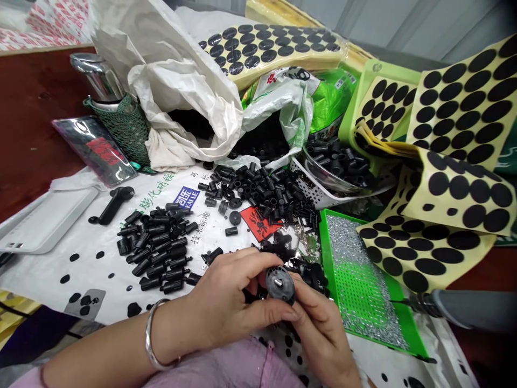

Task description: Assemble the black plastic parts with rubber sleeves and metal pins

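Between my two hands is a round black plastic part with a small metal pin at its centre, its face turned up toward me. The thumb and fingers of my left hand pinch its rim. From the right, my right hand has its fingers closed around the underside, largely hidden from view. Past my left hand lies a pile of black plastic cylinders. More small black parts are heaped beyond the hands, near a red square with a black print.
A green tray of small metal pieces stands at right, beside a grey power screwdriver. Sheets of black round stickers lean behind it. Open white bags, a mesh-covered flask, a phone and a black crank-shaped part are farther back.
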Demonstrator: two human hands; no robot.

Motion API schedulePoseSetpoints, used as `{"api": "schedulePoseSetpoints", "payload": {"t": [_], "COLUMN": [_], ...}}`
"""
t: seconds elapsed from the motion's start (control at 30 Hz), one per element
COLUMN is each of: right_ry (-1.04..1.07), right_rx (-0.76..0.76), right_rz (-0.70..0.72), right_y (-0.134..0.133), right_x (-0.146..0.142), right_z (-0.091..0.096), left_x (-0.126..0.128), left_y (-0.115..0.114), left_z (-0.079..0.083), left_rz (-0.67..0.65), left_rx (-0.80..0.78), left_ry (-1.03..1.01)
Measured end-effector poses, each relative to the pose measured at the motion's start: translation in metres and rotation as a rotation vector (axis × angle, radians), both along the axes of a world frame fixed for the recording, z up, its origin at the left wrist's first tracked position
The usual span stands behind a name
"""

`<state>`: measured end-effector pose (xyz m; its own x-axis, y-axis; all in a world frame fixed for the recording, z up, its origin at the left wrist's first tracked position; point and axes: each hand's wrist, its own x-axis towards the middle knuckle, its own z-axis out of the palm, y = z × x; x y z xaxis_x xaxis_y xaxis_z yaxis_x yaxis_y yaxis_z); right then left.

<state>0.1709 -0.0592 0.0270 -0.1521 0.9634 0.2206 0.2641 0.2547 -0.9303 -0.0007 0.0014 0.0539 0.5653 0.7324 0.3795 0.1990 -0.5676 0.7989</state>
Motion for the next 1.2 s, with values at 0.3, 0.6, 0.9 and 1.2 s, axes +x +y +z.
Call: {"api": "schedulePoseSetpoints", "payload": {"t": [0.3, 0.6, 0.9, 1.2], "right_ry": [0.056, 0.234, 0.179, -0.538], "right_rx": [-0.133, -0.279, -0.176, 0.427], "right_rz": [0.042, -0.041, -0.105, -0.329], "right_y": [0.000, -0.006, -0.001, 0.011], "right_x": [0.002, -0.009, -0.012, -0.016], "right_z": [0.004, -0.003, -0.001, 0.001], "left_x": [-0.009, -0.004, 0.000, 0.012], "left_y": [0.004, 0.006, 0.007, 0.006], "left_z": [0.006, 0.010, -0.003, -0.019], "left_rz": [-0.142, -0.154, -0.048, 0.178], "left_rx": [-0.090, -0.024, -0.037, -0.195], "left_ry": [0.068, -0.002, -0.074, -0.142]}}
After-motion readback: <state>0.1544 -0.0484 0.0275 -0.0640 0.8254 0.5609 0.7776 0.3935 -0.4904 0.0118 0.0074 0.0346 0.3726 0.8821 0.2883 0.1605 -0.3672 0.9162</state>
